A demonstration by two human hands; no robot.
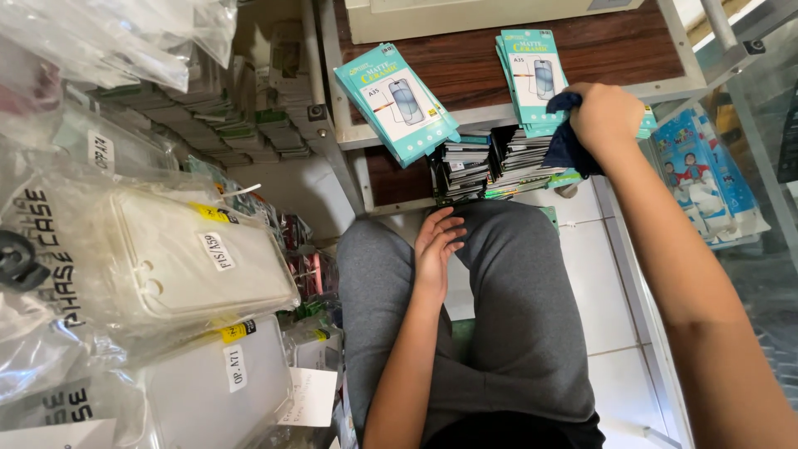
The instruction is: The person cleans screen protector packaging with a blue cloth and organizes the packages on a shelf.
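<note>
Dark blue crumpled cloth (568, 141) hangs downward, clenched in my right hand (605, 112) beside two teal flat-box stacks (397, 100). My left hand (436, 245) rests released on my grey-trousered knee (507, 274).

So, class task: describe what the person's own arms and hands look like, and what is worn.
Both forearms are bare, with no sleeves in view. The left hand and right hand wear no gloves, rings, watch or bands that show. Grey trousers cover the legs.
</note>
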